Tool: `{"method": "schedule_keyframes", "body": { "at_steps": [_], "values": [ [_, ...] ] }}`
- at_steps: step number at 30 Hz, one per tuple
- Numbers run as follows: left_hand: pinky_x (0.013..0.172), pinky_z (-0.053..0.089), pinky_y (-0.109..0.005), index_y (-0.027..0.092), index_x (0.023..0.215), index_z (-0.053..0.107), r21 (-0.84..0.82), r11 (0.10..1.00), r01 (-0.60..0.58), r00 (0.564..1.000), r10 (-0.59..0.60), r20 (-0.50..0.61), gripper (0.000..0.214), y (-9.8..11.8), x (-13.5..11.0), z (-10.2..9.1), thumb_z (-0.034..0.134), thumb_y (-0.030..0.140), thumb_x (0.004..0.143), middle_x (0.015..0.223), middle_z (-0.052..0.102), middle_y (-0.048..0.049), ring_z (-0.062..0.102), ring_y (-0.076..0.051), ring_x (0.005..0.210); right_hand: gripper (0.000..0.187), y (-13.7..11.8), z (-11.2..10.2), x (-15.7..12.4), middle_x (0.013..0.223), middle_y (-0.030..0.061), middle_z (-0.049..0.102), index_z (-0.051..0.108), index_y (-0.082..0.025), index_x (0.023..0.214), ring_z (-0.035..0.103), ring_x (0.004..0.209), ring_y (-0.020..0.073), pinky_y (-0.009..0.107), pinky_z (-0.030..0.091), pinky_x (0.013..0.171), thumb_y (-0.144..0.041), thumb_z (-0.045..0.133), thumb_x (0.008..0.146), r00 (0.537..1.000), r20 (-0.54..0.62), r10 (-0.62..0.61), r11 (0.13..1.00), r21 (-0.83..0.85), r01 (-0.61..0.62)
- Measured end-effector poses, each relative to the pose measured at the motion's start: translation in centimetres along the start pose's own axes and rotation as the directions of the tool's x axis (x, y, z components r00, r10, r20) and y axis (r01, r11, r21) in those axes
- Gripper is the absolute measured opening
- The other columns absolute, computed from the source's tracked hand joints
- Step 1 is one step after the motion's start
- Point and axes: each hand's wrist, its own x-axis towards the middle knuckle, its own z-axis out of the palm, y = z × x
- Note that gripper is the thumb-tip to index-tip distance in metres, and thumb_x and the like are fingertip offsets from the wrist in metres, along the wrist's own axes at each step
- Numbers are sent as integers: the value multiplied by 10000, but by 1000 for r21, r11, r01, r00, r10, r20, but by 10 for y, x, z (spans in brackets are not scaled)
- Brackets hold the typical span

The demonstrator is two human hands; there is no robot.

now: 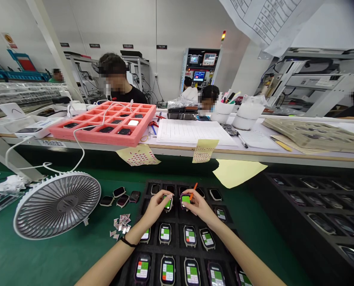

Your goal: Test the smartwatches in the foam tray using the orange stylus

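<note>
Orange plastic pick [193, 192] pinched in the fingers of the right hand [199, 205], projecting forward past the fingertips; same fingers closed down over a smartwatch [185, 200] with a lit green screen. Left hand [156, 207] just beside, fingertips closed on the edges of a second smartwatch [167, 202], also green-lit. Both watches over a black foam tray [148, 190]; whether lifted from their slots, impossible to tell. Nearer the wrists, rows of further smartwatches [165, 234] in separate compartments, screens showing green, red and white blocks. Left of the left hand, loose watches [117, 197] and paper scraps [120, 224] on a green mat [45, 258]; farther left, a white desk fan [57, 205], tilted. Right of the grip, a second black tray [314, 222] holding dark-screened watches. Ahead, past the bench edge, a pink foam tray [102, 123] of watches and a ruled paper form [191, 132]. Beyond the bench, a co-worker [117, 75] in a black T-shirt.
</note>
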Motion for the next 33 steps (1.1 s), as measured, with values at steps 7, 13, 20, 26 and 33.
{"method": "schedule_keyframes", "body": {
  "at_steps": [7,13,20,26,33],
  "values": [
    [565,387,-237,200,1098,620,-48,998,48,998,-46,37,404,5,-2,-1,439,480,870,870,609,-28,495,-133,628,384,3,-1,2,828,5,509,519,-241,981,466,576,104,181,300,371,-450,685,706,1000,-9,17,999,44,-17],
    [626,391,-259,202,1272,505,-66,997,39,997,-35,69,481,0,-2,-1,471,448,861,722,533,7,468,-133,610,404,5,-1,3,798,-9,476,523,-244,1026,463,563,100,179,312,366,-490,642,729,999,-20,30,995,98,-28],
    [530,366,-227,194,1079,598,-16,999,31,999,-31,21,378,4,-2,0,498,473,845,840,576,-26,454,-125,613,371,1,-1,2,829,-9,467,543,-241,1017,444,530,75,178,328,371,-492,612,753,1000,-20,23,997,73,-22],
    [523,367,-221,183,997,614,-21,1000,20,1000,-20,16,348,5,-2,-1,506,474,841,829,589,-24,484,-129,637,364,0,-1,1,837,0,475,544,-236,1017,465,547,87,184,323,371,-490,598,762,1000,-24,21,998,64,-19],
    [714,455,-266,203,1227,483,-101,995,-10,994,21,108,497,3,-3,3,612,407,792,1043,589,-69,561,-182,878,380,0,-1,2,851,10,493,543,-233,1015,500,576,106,189,319,369,-503,594,754,999,-45,19,996,89,-15]
  ]
}}
